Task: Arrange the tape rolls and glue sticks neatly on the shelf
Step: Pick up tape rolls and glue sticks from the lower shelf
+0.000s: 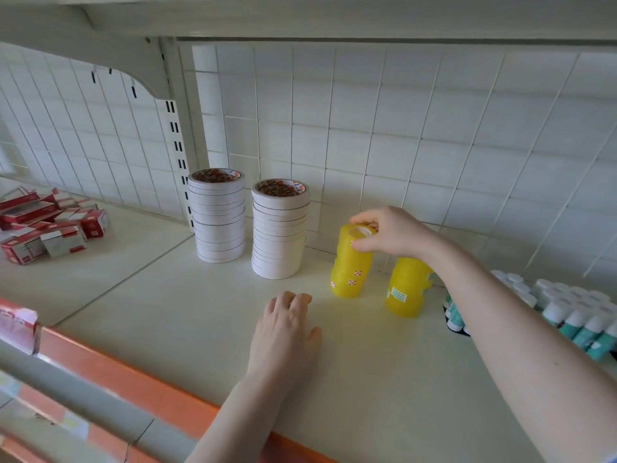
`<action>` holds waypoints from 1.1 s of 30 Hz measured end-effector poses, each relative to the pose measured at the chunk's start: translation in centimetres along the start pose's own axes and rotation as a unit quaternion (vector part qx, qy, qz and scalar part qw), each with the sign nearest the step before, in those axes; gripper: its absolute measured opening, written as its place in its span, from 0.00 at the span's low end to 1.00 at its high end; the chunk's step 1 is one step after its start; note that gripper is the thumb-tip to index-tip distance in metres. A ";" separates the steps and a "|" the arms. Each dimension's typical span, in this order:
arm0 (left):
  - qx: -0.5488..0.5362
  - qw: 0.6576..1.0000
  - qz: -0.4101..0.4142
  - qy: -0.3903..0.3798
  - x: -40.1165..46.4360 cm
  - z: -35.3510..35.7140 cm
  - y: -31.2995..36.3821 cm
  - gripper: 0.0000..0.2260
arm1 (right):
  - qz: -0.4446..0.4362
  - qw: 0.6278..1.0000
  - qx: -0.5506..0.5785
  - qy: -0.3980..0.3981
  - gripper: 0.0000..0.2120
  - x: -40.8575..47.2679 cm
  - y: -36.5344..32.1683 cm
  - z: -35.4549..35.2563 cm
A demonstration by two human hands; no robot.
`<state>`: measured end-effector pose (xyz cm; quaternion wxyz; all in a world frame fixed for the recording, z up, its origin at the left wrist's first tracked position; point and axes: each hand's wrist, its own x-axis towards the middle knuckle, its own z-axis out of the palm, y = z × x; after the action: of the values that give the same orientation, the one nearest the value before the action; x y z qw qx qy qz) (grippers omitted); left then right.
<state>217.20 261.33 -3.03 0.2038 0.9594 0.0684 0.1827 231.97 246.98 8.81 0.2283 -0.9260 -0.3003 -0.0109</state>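
Note:
Two tall stacks of white tape rolls [218, 215] [279, 228] stand at the back of the cream shelf [187, 315]. Right of them stands a yellow wrapped stack of tape rolls [350, 269], and my right hand [390, 233] grips its top from above. A second yellow stack [407, 289] stands just to the right, partly behind my forearm. My left hand [287, 332] rests flat on the shelf in front, fingers apart, holding nothing. Glue sticks [574, 315] with white caps and teal bodies are packed together at the far right.
Red and white small boxes [50, 225] lie in a loose pile on the neighbouring shelf section at left. A white wire grid [400, 128] backs the shelf. An orange price rail [133, 382] runs along the front edge. An upper shelf bracket [133, 61] overhangs.

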 end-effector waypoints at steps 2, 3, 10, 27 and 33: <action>0.005 1.000 0.001 -0.004 -0.1 -0.1 0.2 0.21 | -0.003 1.000 -0.010 -0.001 0.29 -0.3 0.0 0.0; 0.009 1.000 0.003 -0.005 -0.1 -0.1 0.3 0.21 | -0.007 1.000 -0.018 -0.004 0.32 -0.5 0.1 0.0; 0.063 0.998 0.004 -0.022 -0.4 -1.4 1.3 0.22 | -0.045 0.987 -0.074 0.135 0.24 -4.8 1.1 -1.9; 0.035 0.990 0.127 -0.057 -5.8 -0.8 9.4 0.21 | 0.212 0.918 -0.208 0.264 0.15 -28.5 7.2 0.3; 0.014 0.974 0.199 -0.106 -8.2 1.4 16.0 0.22 | 0.335 0.869 -0.249 0.266 0.14 -38.2 9.7 -0.1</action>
<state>211.11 244.62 -0.25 0.1554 0.9705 -0.1436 0.1159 206.19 218.95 -1.19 0.0514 -0.9593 0.1128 -0.2537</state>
